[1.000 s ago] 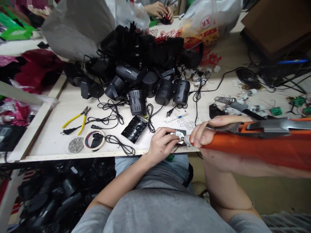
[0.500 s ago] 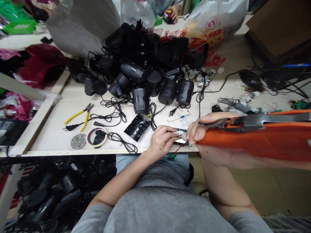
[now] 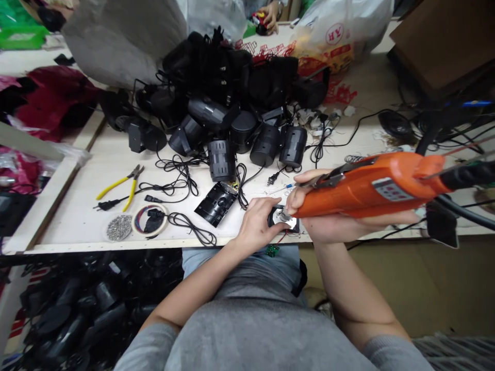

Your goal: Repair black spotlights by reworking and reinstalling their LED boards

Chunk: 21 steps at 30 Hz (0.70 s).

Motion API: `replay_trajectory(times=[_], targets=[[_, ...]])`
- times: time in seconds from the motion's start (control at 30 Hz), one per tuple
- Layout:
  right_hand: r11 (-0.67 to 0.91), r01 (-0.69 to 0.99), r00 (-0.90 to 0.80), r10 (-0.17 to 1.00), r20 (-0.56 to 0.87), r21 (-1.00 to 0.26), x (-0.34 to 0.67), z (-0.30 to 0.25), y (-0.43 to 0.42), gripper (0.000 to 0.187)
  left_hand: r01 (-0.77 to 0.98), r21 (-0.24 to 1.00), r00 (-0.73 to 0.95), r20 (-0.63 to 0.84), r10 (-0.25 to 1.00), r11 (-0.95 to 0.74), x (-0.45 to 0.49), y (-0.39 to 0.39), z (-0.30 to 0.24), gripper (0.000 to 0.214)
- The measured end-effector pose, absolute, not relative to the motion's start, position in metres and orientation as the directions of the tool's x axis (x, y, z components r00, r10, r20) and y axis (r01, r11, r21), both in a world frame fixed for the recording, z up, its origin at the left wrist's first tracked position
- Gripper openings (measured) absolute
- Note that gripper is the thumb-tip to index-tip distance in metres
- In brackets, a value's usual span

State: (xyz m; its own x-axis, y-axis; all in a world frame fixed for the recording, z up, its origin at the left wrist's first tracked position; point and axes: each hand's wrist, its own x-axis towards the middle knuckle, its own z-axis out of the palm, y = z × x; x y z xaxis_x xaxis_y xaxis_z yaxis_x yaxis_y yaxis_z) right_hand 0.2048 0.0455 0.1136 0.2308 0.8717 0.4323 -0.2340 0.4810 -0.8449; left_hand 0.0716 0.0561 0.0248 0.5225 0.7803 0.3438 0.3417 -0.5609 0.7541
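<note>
My right hand (image 3: 328, 229) is wrapped round an orange electric screwdriver (image 3: 359, 188), whose tip points down to the left. Under that tip lies a small black housing part (image 3: 296, 226) with a white disc in it, at the table's front edge. My left hand (image 3: 255, 219) grips this part from the left, thumb in front and fingers behind. A green circuit board (image 3: 272, 251) hangs below the edge by a red wire. Beside my left hand rests an open black casing half (image 3: 216, 204). The screwdriver and fingers partly hide the disc.
Black lamp housings (image 3: 221, 159) with cords are heaped behind. Yellow-handled pliers (image 3: 131, 193), a dish of screws (image 3: 119, 228) and a tape roll (image 3: 135, 224) lie to the left. A carton (image 3: 444, 46) stands back right. Another person's hand (image 3: 271, 15) shows at the far side.
The screwdriver has swung from nearly flat across the view to a steeper tilt, its rear end now showing. My left fingers have spread from a pinch at its tip to round the black part.
</note>
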Motion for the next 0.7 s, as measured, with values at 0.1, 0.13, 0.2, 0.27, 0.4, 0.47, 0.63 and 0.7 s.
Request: replay_trajectory(times=[0.1,0.13,0.2,0.27,0.4,0.47,0.63,0.7], targets=[[0.433,-0.230,0.243,0.893,0.379,-0.872,0.206,0.109,0.046,0.092,0.356,0.739,0.539,0.338,0.772,-0.572,0.073,0.056,0.025,0.048],[0.416,-0.229,0.239,0.900,0.364,-0.880,0.207,0.107,0.046,0.092,0.355,0.737,0.541,0.341,0.769,-0.576,0.073,0.057,0.025,0.048],[0.385,-0.236,0.208,0.917,0.341,-0.892,0.209,0.105,0.044,0.091,0.346,0.734,0.539,0.354,0.764,-0.584,0.073,0.057,0.025,0.048],[0.367,-0.258,0.178,0.927,0.329,-0.894,0.211,0.103,0.043,0.088,0.339,0.731,0.534,0.369,0.761,-0.592,0.073,0.056,0.025,0.048],[0.323,-0.293,0.155,0.945,0.288,-0.900,0.214,0.099,0.041,0.087,0.364,0.733,0.523,0.349,0.777,-0.575,0.076,0.056,0.024,0.046],[0.301,-0.291,0.124,0.953,0.277,-0.908,0.214,0.097,0.043,0.089,0.379,0.741,0.519,0.326,0.790,-0.555,0.077,0.056,0.025,0.044],[0.326,-0.280,0.068,0.945,0.320,-0.903,0.208,0.093,0.052,0.090,0.381,0.736,0.543,0.312,0.780,-0.560,0.076,0.058,0.025,0.034],[0.324,-0.296,0.067,0.945,0.319,-0.898,0.209,0.097,0.054,0.088,0.391,0.719,0.541,0.326,0.775,-0.575,0.075,0.059,0.025,0.033]])
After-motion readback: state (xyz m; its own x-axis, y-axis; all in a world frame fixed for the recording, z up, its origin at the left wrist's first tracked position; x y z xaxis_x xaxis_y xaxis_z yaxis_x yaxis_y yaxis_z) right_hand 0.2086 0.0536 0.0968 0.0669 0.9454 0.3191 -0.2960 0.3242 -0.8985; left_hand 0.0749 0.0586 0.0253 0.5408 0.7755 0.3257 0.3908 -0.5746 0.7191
